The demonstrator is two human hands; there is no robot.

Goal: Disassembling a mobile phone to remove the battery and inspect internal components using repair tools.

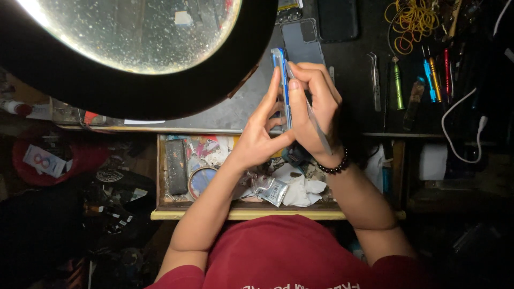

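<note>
- Both hands are up over the desk [225, 115], working a blue-edged smartphone [280, 80] held on its side, thin edge facing the camera.
- The left hand [257, 136] is closed on the phone from the left: its fingers run up along the phone's flat side and the thumb presses in near the lower end.
- The right hand [316, 101] is curled over the phone from the right, fingertips and thumb pinching its edge near the top; a black bead bracelet [334, 165] sits on that wrist.
- A thin metal pry tool [318, 128] runs slanting down past the right palm; exactly how the fingers hold it I can't tell.
- Just behind the hands, flat on the desk, lies a grey phone back cover [301, 40], and beside that a dark phone [337, 18].
- Off to the right: metal tweezers [374, 80], a green screwdriver [397, 83], more coloured screwdrivers [436, 75], a heap of yellow rubber bands [413, 18] and a white cable [455, 128].
- A big round magnifier lamp [134, 32] glows at the upper left.
- Below the hands an open drawer [160, 166] is crammed with scraps of paper, a round tin and a dark bar.
</note>
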